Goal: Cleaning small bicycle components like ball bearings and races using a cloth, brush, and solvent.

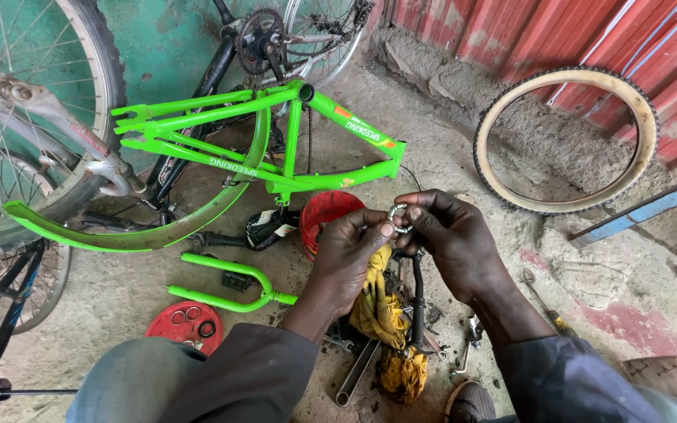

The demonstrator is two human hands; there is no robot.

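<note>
My left hand (348, 254) and my right hand (452, 239) meet in the middle of the view, both pinching a small silver metal ring-shaped part (398, 215) between the fingertips. A dirty yellow rag (381, 313) hangs from my left hand, draped down over a black rod (417, 301) that stands below the hands. Just behind the hands sits a red plastic bowl (327, 213). A bright green bicycle frame (276, 157) lies on the concrete floor beyond it.
A green mudguard (143, 235) and green fork (225, 286) lie at left, beside a red lid (186, 323) holding small rings. Bicycle wheels (17, 125) stand at far left. A tan-walled tyre (566, 141) leans on the red corrugated wall. Tools (464, 345) lie near my shoe.
</note>
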